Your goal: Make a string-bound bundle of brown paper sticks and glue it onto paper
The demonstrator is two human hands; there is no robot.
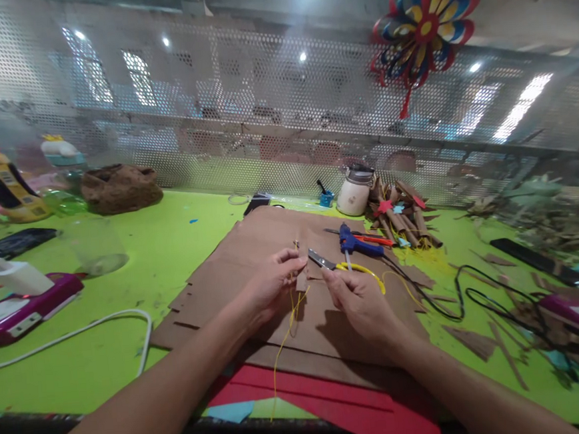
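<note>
My left hand (278, 279) pinches a small brown paper piece (301, 281) with yellow string (289, 331) on it. The string's loose ends hang down over the stacked brown paper sheets (228, 275) toward the table's front edge. In my right hand (359, 302) is a pair of scissors (323, 260) with yellow handles, its blades pointing at the left fingertips. How far the blades are apart is hard to make out. Just beyond the scissors a blue glue gun (359, 241) lies on the brown paper, beside a red-handled tool (379, 238).
Behind stand a white jar (355, 190) and a bundle of brown paper rolls (402, 218). Paper scraps (472, 341), a black cable (459, 297) and a phone (538, 261) lie right. At left are a plastic cup (96, 249) and a purple power strip (26, 311). Red paper (329, 401) lies in front.
</note>
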